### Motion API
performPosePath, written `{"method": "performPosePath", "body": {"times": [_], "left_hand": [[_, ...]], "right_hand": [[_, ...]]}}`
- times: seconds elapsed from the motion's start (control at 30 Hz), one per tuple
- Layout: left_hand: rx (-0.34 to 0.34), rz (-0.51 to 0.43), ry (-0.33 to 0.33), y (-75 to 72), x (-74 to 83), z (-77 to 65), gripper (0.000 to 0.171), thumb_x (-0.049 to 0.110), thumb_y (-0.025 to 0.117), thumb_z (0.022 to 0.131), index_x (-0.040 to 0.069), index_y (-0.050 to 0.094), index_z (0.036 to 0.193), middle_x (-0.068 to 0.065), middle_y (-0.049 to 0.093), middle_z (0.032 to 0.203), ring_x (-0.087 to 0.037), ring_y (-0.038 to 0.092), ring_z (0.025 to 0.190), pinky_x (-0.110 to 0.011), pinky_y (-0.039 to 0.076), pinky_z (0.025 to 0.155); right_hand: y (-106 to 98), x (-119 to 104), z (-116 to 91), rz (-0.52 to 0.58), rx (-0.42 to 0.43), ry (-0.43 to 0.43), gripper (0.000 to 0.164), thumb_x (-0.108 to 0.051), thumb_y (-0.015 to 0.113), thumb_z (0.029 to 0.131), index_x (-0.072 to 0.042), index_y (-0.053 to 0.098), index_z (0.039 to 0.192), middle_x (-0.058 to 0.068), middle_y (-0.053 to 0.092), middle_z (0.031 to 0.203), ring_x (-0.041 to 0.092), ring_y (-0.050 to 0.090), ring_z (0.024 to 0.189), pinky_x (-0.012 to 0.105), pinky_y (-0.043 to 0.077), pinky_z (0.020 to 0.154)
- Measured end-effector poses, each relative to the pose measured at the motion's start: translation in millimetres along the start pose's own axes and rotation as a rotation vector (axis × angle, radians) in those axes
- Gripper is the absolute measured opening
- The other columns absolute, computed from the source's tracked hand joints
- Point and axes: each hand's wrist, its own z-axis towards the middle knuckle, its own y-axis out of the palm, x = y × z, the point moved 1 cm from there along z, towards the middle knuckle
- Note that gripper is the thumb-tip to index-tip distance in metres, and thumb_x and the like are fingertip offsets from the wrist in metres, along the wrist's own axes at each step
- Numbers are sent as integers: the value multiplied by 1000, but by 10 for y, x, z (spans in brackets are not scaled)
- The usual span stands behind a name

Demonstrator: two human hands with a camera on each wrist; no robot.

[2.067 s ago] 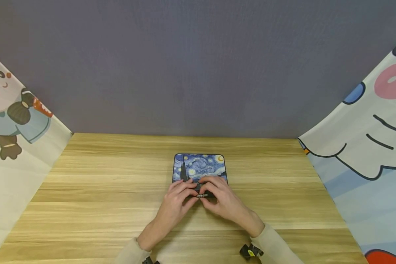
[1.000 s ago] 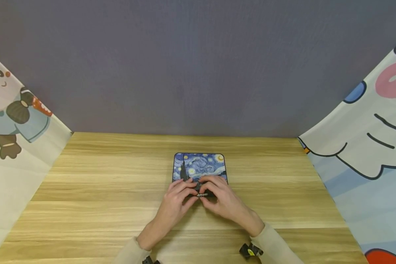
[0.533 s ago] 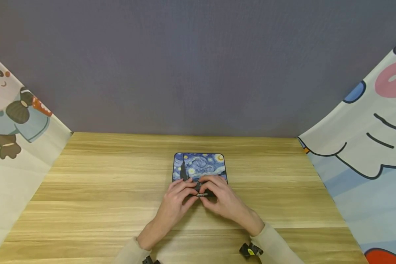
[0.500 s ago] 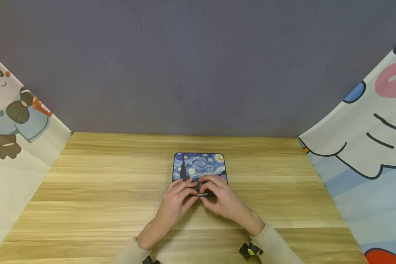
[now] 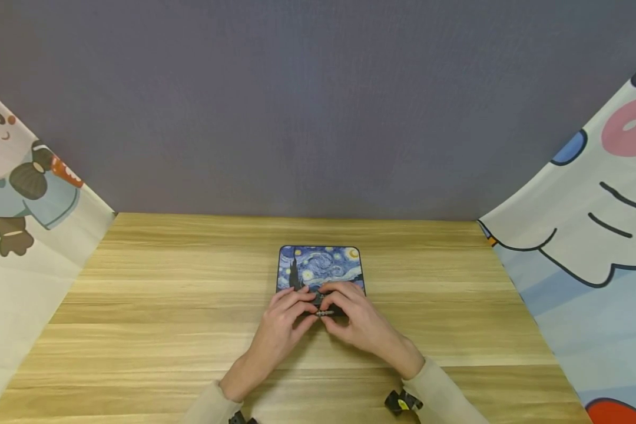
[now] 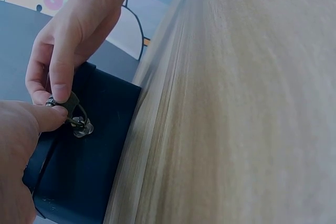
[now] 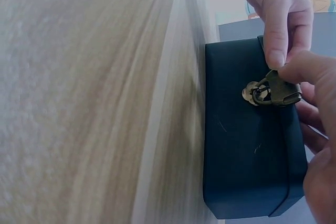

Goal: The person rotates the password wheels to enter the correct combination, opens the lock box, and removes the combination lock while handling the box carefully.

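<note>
A small bronze-coloured padlock (image 7: pixel 284 89) hangs by its shackle at the silver clasp (image 7: pixel 251 93) on the front of a dark box (image 7: pixel 236 150). Silver ridged parts, which look like number dials, show along the padlock's edge in the head view. My left hand (image 5: pixel 284 323) pinches the padlock from the left with thumb and index finger. From the right, my right hand (image 5: pixel 356 318) pinches it too, its other fingers near the box's lid. That lid (image 5: pixel 323 268) carries a blue starry-night painting and is down. Fingertips partly hide the padlock in every view.
The box stands on a wood-grain table (image 5: pixel 191 282). Behind the table rises a grey panel (image 5: pixel 297 118), and printed cartoon curtains (image 5: pixel 604 235) flank it. A black strap device (image 5: pixel 403 403) is at my right wrist.
Both hands keep their places at the padlock, and the box has not moved. Any small finger motion is too slight to make out.
</note>
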Motion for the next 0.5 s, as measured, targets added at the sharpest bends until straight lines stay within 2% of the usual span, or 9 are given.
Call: {"method": "performPosePath", "body": {"times": [0.13,0.5], "left_hand": [[0,-1,-1,-1,-1,0,22,13,92,74,9,75,88,-7,77,109,-27,73,112,-49,52,103],[4,-6,-5,0,2,-6,22,12,92,74,10,75,88,-7,77,109,-27,72,112,-49,52,103]], "right_hand": [[3,7,-1,-1,12,-23,25,-12,84,83,-16,64,97,6,65,129,24,61,121,50,50,102],[-5,5,3,10,-19,3,23,-12,82,85,-16,65,99,5,64,129,23,60,123,48,49,106]]}}
